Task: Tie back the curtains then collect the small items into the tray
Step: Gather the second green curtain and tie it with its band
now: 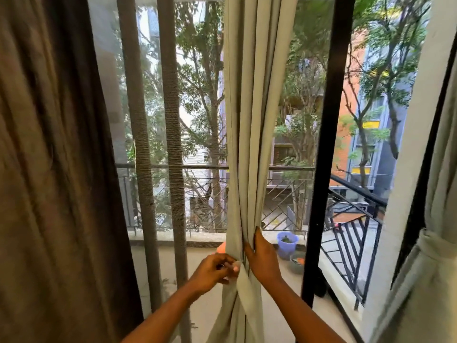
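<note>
The green curtain point(249, 120) hangs mid-window, gathered into a narrow bunch just in front of the balcony railing point(291, 194). It looks like soft, light, floppy cloth w/ deep folds, so it should squash easily and won't break, but the folds will likely slide & fan out again if let go. Best hold, I'd say, is around the waist of the bunch, where it's already pinched in, w/ the tie pulled snug there. Left hand point(212, 269) has fingers curled, pinching the end of a same-coloured tie strip point(243, 285) that crosses the bunch diagonally. Right hand point(262, 258) is wrapped round the right side of the bunch, fingers pressing the folds together, thumb on the cloth. So both hands are clamped on fabric, close together on either side of the bunch. Counts: 3 curtains in view: the green one centre, a brown curtain point(54, 169) hanging loose at left, and a pale curtain point(430, 243) at far right that looks already tied at its waist. 1 tie strip being worked. 2 hands. Outside on the balcony floor: 1 blue bucket point(286, 243) & 1 dark bowl point(296, 263) just beside it. No tray or small items visible here, so can't count those.
</note>
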